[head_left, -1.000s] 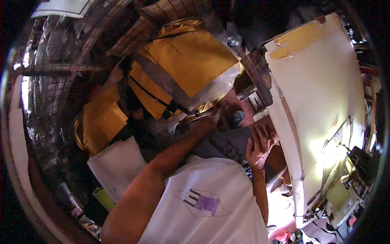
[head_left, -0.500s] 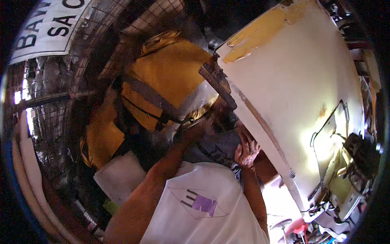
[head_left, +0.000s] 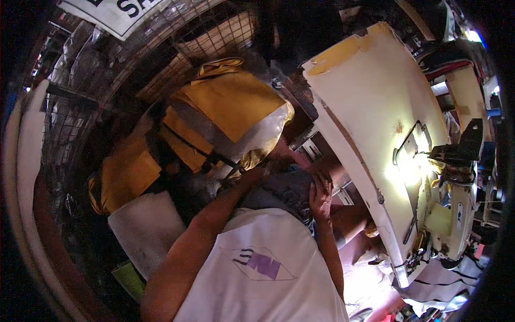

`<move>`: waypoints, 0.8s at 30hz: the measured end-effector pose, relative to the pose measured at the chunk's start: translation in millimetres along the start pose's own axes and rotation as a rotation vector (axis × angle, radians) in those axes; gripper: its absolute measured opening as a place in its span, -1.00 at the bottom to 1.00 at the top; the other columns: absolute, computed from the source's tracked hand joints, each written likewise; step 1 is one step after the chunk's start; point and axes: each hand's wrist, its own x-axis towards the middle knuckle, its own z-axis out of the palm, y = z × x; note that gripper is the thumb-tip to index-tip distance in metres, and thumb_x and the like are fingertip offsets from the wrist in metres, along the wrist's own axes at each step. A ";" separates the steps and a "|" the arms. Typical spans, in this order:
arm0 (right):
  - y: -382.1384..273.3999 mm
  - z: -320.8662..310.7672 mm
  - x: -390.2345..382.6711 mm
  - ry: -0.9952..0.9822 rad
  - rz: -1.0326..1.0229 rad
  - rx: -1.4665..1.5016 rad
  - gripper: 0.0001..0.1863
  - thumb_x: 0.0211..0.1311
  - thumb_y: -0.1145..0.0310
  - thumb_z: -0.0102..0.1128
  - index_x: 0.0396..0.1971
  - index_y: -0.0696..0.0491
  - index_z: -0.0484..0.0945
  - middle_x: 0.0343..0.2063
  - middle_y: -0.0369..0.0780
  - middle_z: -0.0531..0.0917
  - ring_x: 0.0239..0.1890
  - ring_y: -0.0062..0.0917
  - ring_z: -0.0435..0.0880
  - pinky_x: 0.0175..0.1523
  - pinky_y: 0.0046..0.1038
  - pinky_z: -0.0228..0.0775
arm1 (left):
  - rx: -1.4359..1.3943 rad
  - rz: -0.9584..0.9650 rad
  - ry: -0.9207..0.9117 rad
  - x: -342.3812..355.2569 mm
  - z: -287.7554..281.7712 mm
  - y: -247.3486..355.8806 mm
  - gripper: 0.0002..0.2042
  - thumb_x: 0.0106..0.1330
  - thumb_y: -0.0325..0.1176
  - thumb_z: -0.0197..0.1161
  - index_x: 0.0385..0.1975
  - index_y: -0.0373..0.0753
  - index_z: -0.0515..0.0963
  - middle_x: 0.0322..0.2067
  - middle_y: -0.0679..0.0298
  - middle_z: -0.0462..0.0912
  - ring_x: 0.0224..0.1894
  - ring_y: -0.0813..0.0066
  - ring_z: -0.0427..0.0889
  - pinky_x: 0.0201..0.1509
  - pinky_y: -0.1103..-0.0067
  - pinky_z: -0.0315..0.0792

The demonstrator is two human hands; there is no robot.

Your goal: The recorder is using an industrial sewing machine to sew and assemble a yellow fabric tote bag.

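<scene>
My right hand [head_left: 321,196] lies on the dark grey cloth over my lap [head_left: 281,193], fingers stretched out and close to the white table's edge. At the lower edge of a big yellow and grey bag [head_left: 230,107] is my left hand [head_left: 258,174]. Shadow hides its fingers, so what it touches, if anything, does not show. To the right stands the white-topped table [head_left: 370,102], its edge chipped and its far corner worn to yellow. On it a sewing machine [head_left: 458,209] has its lamp lit, throwing a bright patch on the tabletop.
A wire mesh wall [head_left: 209,40] runs behind the bag, with a white lettered sign [head_left: 126,16] above. Left of me are another yellow piece [head_left: 129,172], a pale folded sheet [head_left: 147,225] and a green item [head_left: 129,279]. Striped cloth [head_left: 445,284] hangs by the machine.
The view has shifted, bringing more of the sewing machine and the floor beside the table into sight. My right hand stays on my lap with its fingers slightly shifted; my left remains by the bag.
</scene>
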 end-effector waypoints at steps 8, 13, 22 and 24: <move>-10.2 -8.9 8.8 -0.097 0.043 -0.057 -0.67 0.28 0.43 0.07 0.02 0.17 0.52 0.07 -0.02 0.51 0.20 -0.03 0.40 0.32 -0.04 0.19 | 0.090 -0.156 -0.069 -18.9 -64.5 94.8 -0.60 0.42 -0.12 -0.14 -0.18 -0.29 0.58 -0.21 -0.12 0.61 -0.11 -0.06 0.62 -0.10 0.12 0.49; -12.7 -1.5 10.9 -0.099 -0.013 -0.083 -0.66 0.33 0.41 0.00 0.05 0.18 0.50 0.11 0.03 0.49 0.22 -0.02 0.38 0.34 -0.07 0.16 | -0.017 -0.258 0.072 -23.0 -49.5 85.7 -0.59 0.42 -0.10 -0.15 -0.21 -0.27 0.59 -0.22 -0.09 0.63 -0.13 -0.06 0.63 -0.11 0.11 0.50; -68.6 -41.6 28.2 -0.245 0.103 -0.100 -0.66 0.29 0.43 0.08 0.04 0.18 0.53 0.07 0.00 0.53 0.13 -0.05 0.49 0.25 -0.13 0.31 | -0.234 -0.406 0.148 -37.7 -83.2 129.1 -0.61 0.40 -0.11 -0.12 -0.21 -0.25 0.60 -0.21 -0.07 0.63 -0.13 -0.05 0.63 -0.10 0.13 0.50; -95.7 -74.1 45.3 -0.138 0.008 -0.123 -0.69 0.26 0.45 0.13 0.00 0.15 0.57 0.03 -0.04 0.57 0.00 -0.14 0.57 0.15 -0.20 0.41 | -0.273 -0.432 0.155 -40.8 -93.2 139.9 -0.62 0.40 -0.12 -0.11 -0.22 -0.25 0.60 -0.21 -0.07 0.63 -0.13 -0.05 0.63 -0.10 0.14 0.50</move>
